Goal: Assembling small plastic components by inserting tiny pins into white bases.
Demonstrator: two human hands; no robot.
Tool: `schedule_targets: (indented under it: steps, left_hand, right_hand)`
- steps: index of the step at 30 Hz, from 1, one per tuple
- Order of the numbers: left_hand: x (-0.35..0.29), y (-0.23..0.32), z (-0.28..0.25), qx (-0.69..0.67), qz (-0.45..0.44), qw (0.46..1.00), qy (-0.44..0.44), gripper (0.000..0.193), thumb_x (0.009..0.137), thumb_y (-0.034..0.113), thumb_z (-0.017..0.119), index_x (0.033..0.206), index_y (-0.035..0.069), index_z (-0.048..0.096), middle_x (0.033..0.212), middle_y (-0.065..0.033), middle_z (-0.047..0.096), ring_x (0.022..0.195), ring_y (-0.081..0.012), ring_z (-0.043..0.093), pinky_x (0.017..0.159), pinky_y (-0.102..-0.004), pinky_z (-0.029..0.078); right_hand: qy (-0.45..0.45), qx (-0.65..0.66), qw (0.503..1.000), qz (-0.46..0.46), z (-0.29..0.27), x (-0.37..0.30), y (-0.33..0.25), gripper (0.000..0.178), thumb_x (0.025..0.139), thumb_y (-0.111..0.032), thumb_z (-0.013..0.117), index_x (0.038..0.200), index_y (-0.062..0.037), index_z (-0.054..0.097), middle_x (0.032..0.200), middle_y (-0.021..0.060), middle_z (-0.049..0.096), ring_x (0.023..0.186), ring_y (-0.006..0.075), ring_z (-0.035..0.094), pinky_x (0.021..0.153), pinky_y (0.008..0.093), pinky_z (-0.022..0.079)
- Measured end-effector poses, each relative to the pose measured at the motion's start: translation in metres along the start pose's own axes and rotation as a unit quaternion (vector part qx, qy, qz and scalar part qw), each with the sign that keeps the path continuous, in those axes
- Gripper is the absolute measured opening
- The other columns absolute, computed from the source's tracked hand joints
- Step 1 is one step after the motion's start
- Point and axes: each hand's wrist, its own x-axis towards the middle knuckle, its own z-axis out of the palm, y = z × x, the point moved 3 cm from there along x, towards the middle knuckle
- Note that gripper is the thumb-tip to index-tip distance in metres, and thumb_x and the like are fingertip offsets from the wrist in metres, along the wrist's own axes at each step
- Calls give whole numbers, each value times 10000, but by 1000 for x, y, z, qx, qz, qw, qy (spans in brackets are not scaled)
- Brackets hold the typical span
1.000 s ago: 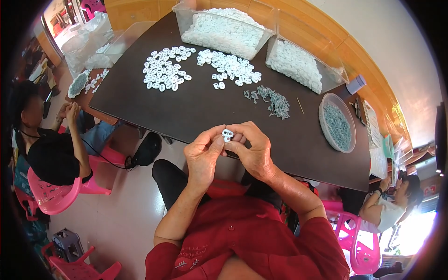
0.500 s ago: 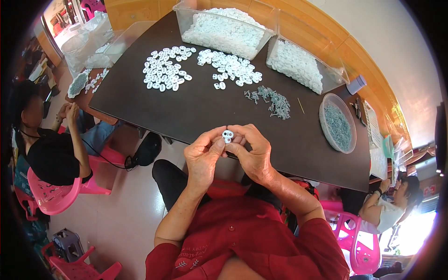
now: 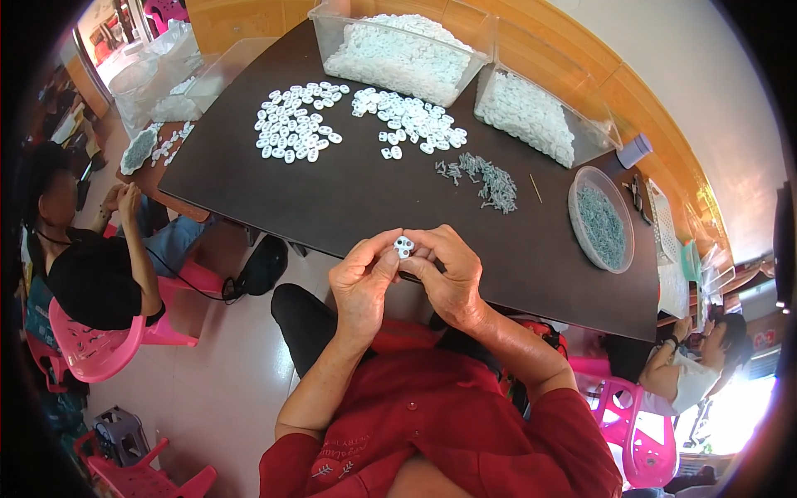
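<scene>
Between the fingertips of both my hands is a small white plastic piece (image 3: pixel 404 246) with dark round holes, held just over the table's near edge. My left hand (image 3: pixel 363 282) pinches it from the left, thumb in front. From the right, my right hand (image 3: pixel 448 274) closes on it with thumb and fingers. Whether a grey screw is in the piece is hidden. Beyond my hands lie a loose pile of white two-holed pieces (image 3: pixel 295 124), a second pile of white pieces (image 3: pixel 411 120) and a heap of small grey screws (image 3: pixel 491 184).
Clear bins of white pieces (image 3: pixel 398 58) (image 3: pixel 527 112) line the far side of the dark table (image 3: pixel 332 199). To the right are a round tub of grey screws (image 3: pixel 601 217), a thin yellowish stick (image 3: pixel 535 188) and pliers (image 3: pixel 638 197). People sit on pink chairs at both sides.
The white piece has turned slightly between my fingertips, and my fingers have shifted a little around it. The piles on the table look the same.
</scene>
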Motion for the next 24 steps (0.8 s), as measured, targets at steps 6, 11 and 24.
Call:
schedule_targets:
  steps: [6, 11, 24]
  left_hand:
    - [-1, -1, 1, -15, 7, 1000, 6, 247, 885, 5, 578, 1127, -36, 607, 916, -43, 563, 737, -89, 519, 633, -210, 459]
    - [-3, 4, 5, -9, 35, 999, 26, 235, 885, 19, 580, 1108, -50, 612, 938, -70, 619, 759, -104, 554, 613, -225, 469]
    - [-14, 20, 6, 111, 142, 984, 13, 255, 897, -10, 552, 1145, -48, 592, 899, -45, 555, 729, -81, 513, 616, -203, 446]
  right_hand:
    - [1, 1, 1000, -11, 2, 0, -1, 336, 714, 88, 656, 1042, 18, 636, 813, 51, 592, 676, 107, 507, 609, 239, 435]
    - [7, 8, 1000, -8, 4, -5, -4, 353, 732, 99, 636, 1076, 22, 617, 836, 63, 597, 686, 117, 510, 610, 242, 438]
    - [32, 15, 994, -99, 6, -8, -13, 390, 719, 120, 643, 1098, 37, 596, 893, 92, 600, 680, 129, 518, 596, 246, 447]
